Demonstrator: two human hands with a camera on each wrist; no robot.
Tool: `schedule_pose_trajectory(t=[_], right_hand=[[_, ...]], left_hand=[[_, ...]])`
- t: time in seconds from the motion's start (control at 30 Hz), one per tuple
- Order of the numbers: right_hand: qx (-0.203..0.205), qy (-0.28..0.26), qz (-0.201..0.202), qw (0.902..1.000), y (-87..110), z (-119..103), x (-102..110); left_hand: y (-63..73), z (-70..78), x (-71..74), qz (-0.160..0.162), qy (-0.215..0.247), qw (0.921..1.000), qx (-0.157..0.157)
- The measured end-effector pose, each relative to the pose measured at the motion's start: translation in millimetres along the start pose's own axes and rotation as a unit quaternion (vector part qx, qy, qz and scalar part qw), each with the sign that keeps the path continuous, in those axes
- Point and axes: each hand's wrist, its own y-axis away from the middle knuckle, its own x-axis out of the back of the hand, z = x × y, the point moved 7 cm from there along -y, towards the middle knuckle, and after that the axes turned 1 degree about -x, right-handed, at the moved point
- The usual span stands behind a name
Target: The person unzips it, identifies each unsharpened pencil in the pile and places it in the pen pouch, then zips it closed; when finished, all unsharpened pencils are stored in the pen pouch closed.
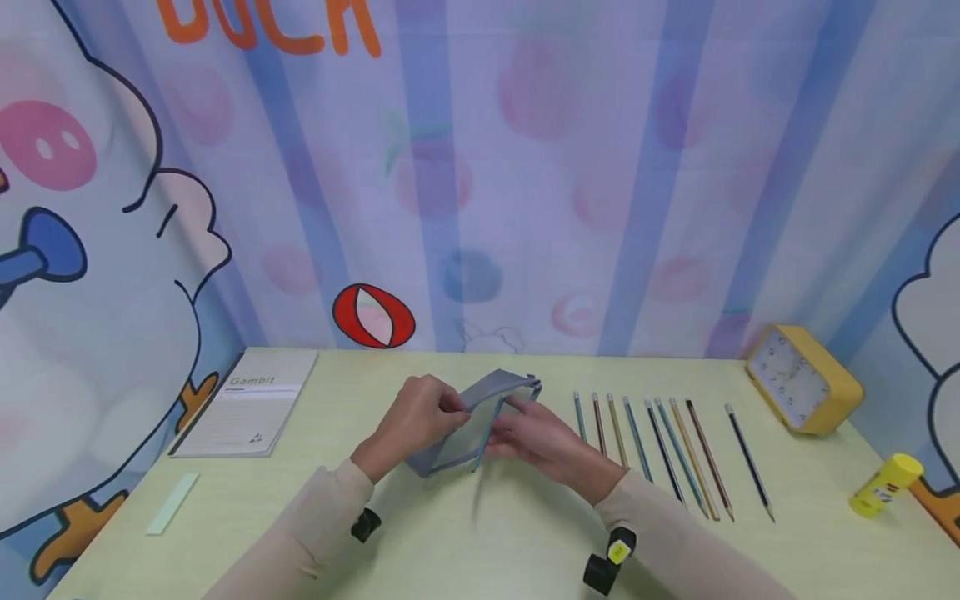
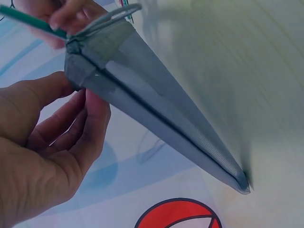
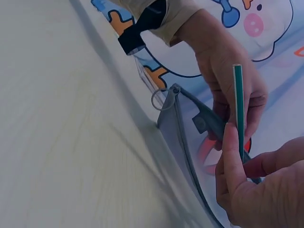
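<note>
My left hand (image 1: pixel 416 421) pinches the upper edge of a grey, partly see-through zip pencil case (image 2: pixel 156 114), which stands tilted on the table with its mouth parted. In my right hand (image 1: pixel 536 437) is a teal pencil (image 3: pixel 238 95), held between thumb and fingers at the case's opening. Its lower end points down toward the table in the head view. Whether part of the pencil is inside the case I cannot tell. A ring pull (image 3: pixel 159 99) hangs at one corner of the case.
To the right several pencils (image 1: pixel 711 461) lie in a row, with one dark pencil (image 1: pixel 748 461) a little apart. Beyond them stand a yellow clock (image 1: pixel 795 379) and a yellow glue stick (image 1: pixel 885 485). On the left lie a notebook (image 1: pixel 243 417) and a pale green strip (image 1: pixel 172 504).
</note>
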Motion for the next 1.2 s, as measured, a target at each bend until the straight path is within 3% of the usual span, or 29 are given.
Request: schedule_pose_trajectory(t=[0.27,0.4,0.63,0.93,1.1,1.2], right_hand=[[0.014,-0.005,0.072,0.9973,-32.0,4.5,2.4],[0.012,0.023,0.115,0.993,-46.2,12.7,5.0],[0.001,0.042,0.163,0.9857,-56.6,19.2,2.9],[0.011,0.041,0.157,0.9867,-54.7,14.7,-1.0],[0.025,0.093,0.134,0.9864,-38.3,5.6,-6.2],[0.037,0.152,0.113,0.9813,-20.6,-1.7,-9.5]], left_hand=[[-2.2,5.9,0.3,0.005,-0.009,0.9999,-0.013],[-3.2,5.2,-2.1,0.004,-0.005,0.9999,-0.009],[-2.8,4.8,-4.0,0.004,-0.004,1.0,-0.008],[-2.2,2.5,1.1,0.01,0.002,1.0,0.001],[-2.3,-1.1,6.7,0.016,0.001,0.9998,0.012],[-2.8,-4.6,9.1,0.018,-0.003,0.9996,0.023]])
